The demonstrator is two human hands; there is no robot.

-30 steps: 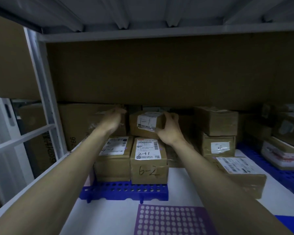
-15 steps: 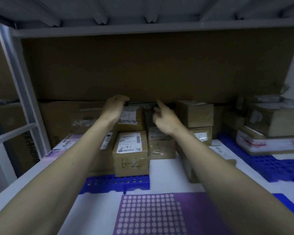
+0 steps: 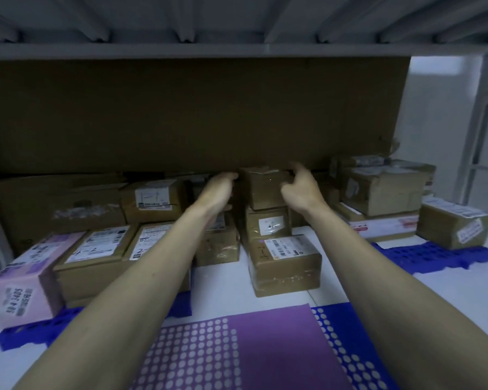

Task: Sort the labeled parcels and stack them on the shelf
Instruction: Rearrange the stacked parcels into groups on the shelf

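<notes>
Both hands have moved right off the labelled box: left hand [image 3: 219, 188] and right hand [image 3: 300, 190] now clasp the top parcel [image 3: 265, 190], probably to restack it.

Both hands [image 3: 300, 190] now on another parcel [image 3: 265, 188]

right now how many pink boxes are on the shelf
1: a pink box at the front left, resting on the blue pallet beside the brown parcels. Others may be hidden behind the stacks.

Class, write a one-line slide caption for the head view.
Both hands, left and right, grip the top box of a parcel stack on the shelf.
</notes>
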